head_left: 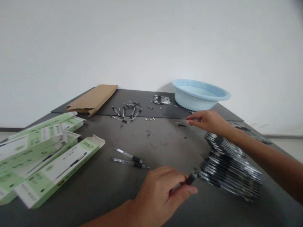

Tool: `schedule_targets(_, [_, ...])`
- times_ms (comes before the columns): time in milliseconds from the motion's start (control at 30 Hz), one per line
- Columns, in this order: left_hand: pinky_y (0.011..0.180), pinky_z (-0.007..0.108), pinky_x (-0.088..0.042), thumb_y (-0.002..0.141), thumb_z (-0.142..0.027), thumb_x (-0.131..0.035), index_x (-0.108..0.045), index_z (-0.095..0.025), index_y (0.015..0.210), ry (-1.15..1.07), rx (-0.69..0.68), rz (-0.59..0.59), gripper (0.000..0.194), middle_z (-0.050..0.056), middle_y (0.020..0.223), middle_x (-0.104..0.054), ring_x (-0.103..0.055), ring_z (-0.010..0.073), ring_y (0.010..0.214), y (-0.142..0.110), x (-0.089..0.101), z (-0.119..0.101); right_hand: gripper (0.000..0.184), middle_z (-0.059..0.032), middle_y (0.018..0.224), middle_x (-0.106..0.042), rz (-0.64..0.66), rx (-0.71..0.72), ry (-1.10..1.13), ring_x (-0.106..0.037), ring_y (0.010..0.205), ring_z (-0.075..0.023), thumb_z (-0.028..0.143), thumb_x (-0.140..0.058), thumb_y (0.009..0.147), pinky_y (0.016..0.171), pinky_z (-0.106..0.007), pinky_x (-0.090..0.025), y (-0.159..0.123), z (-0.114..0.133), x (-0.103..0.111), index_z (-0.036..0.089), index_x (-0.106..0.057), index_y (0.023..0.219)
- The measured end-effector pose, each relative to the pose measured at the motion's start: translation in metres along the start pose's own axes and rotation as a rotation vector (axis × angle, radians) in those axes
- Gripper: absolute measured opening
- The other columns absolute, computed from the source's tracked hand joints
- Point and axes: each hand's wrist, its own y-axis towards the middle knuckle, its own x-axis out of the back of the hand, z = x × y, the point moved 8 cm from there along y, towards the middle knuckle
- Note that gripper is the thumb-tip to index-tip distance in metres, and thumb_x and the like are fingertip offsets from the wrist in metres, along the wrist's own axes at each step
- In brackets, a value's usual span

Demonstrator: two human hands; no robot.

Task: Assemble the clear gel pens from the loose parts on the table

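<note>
My left hand, low in the middle of the view, is closed around a pen. The black grip end sticks out between thumb and forefinger, and the palm hides the rest. Farther off, my right hand hovers over the table with thumb and fingers drawn together; whatever they may hold is too small to make out. Just left of those fingertips lies a small black piece. A big pile of clear pens with black grips spreads under my right forearm. Two loose pens lie left of my left hand.
Green and white pen boxes are heaped at the left. A brown cardboard envelope lies behind them. Several scattered pens, small tips and a neat row of pens occupy the far side, beside a light blue basin.
</note>
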Motion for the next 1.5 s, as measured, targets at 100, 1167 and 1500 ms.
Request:
schedule_targets(100, [0.059,0.026,-0.043,0.109,-0.051,-0.057,-0.074,-0.017,0.085,0.006,-0.023,0.015,0.046,0.004,0.068,-0.071,-0.063,0.0147,0.062,-0.002,-0.003,0.002,0.026,-0.0047,0.104,-0.085,0.092,0.056,-0.05,-0.078,0.086,-0.0254,0.044,-0.073,0.092,0.076,-0.033,-0.057,0.023,-0.013,-0.025,0.027,-0.088,0.104])
schedule_targets(1167, [0.046,0.026,-0.04,0.108,-0.052,-0.058,-0.072,-0.02,0.082,0.143,-0.219,-0.112,0.044,0.001,0.059,-0.072,-0.063,0.0133,0.05,-0.004,-0.016,0.023,0.029,-0.0088,0.124,-0.075,0.32,0.16,-0.128,-0.073,0.109,-0.0244,0.04,-0.066,0.105,0.098,-0.047,-0.06,0.155,0.026,-0.113,0.018,-0.073,0.123])
schedule_targets(1500, [0.062,0.025,-0.045,0.108,-0.035,-0.062,-0.073,-0.016,0.087,-0.061,0.116,-0.022,0.03,0.001,0.073,-0.069,-0.065,0.014,0.067,0.003,0.008,0.013,0.027,-0.0097,0.124,-0.077,0.227,0.032,-0.053,-0.071,0.118,-0.0283,0.033,-0.068,0.102,0.106,-0.048,-0.054,0.145,0.037,-0.091,0.015,-0.076,0.12])
